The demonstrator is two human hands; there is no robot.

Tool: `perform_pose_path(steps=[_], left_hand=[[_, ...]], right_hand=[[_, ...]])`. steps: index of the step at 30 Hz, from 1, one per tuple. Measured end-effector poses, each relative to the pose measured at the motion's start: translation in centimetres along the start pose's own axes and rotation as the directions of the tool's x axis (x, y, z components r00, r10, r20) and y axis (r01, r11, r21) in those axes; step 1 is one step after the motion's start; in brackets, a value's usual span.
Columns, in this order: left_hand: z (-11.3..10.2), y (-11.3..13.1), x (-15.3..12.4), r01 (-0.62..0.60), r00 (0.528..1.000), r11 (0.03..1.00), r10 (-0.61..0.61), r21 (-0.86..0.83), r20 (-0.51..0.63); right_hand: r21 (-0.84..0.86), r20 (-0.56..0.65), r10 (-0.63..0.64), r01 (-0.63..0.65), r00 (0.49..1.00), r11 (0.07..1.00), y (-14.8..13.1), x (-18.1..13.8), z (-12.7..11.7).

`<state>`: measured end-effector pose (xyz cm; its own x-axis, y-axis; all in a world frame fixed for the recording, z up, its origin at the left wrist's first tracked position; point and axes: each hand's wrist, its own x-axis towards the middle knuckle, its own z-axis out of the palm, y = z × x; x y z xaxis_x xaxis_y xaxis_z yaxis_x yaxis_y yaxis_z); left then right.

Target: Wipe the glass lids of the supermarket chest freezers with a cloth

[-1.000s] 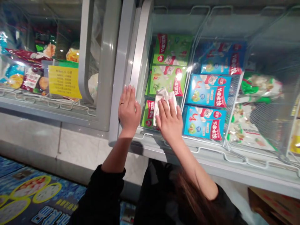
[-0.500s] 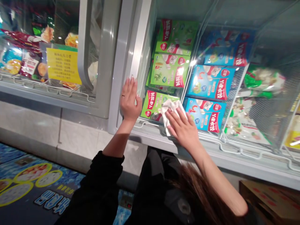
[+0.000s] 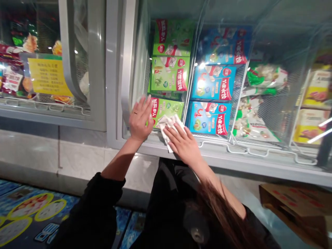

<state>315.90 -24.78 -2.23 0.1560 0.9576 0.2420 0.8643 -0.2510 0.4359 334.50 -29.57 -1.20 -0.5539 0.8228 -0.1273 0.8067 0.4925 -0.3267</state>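
Note:
My right hand (image 3: 183,140) presses a white cloth (image 3: 169,126) flat on the glass lid (image 3: 166,7) of a chest freezer, close to its front edge. The fingers lie over the cloth and hide part of it. To the left, my left hand (image 3: 141,119) rests with extended fingers on the glass near the lid's grey side frame (image 3: 127,69); it holds nothing. Beneath the glass lie green food boxes (image 3: 169,72) and blue food boxes (image 3: 214,83). One green box is partly covered by both hands and the cloth.
Bagged frozen food (image 3: 259,121) and yellow boxes (image 3: 311,124) fill compartments farther right. Another freezer (image 3: 100,86) with a yellow notice (image 3: 50,76) stands at left. A cardboard box (image 3: 295,204) sits on the floor at lower right. White wire rails (image 3: 249,150) run along the front.
My left hand has shifted right, off the grey side frame and onto the glass. My right hand and the cloth have slid left over the lid. The view has turned toward the right.

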Motion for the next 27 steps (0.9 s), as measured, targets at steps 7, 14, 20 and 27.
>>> perform_pose_path(steps=[7, 14, 20, 27], left_hand=[[4.3, 6.4, -0.6, 0.093, 0.995, 0.973, -0.084, -0.212, 0.050], [5.3, 9.0, -0.4, 0.122, 0.991, 0.970, -0.106, -0.212, 0.087], [6.6, 12.4, -0.6, 0.173, 0.981, 0.969, -0.153, -0.178, 0.120], [7.6, 13.9, -0.4, 0.222, 0.971, 0.970, -0.210, -0.100, 0.118]], right_hand=[[-0.018, -0.151, 0.081, -0.085, 0.985, 0.996, 2.2, 1.6, -0.1], [-0.040, -0.054, 0.028, -0.031, 0.998, 0.999, 5.9, -6.6, -0.5], [-0.003, -0.189, 0.373, -0.380, 0.908, 0.925, 7.6, -7.6, -0.9], [-0.001, -0.077, 0.198, -0.199, 0.977, 0.980, 6.3, -8.7, -1.0]])
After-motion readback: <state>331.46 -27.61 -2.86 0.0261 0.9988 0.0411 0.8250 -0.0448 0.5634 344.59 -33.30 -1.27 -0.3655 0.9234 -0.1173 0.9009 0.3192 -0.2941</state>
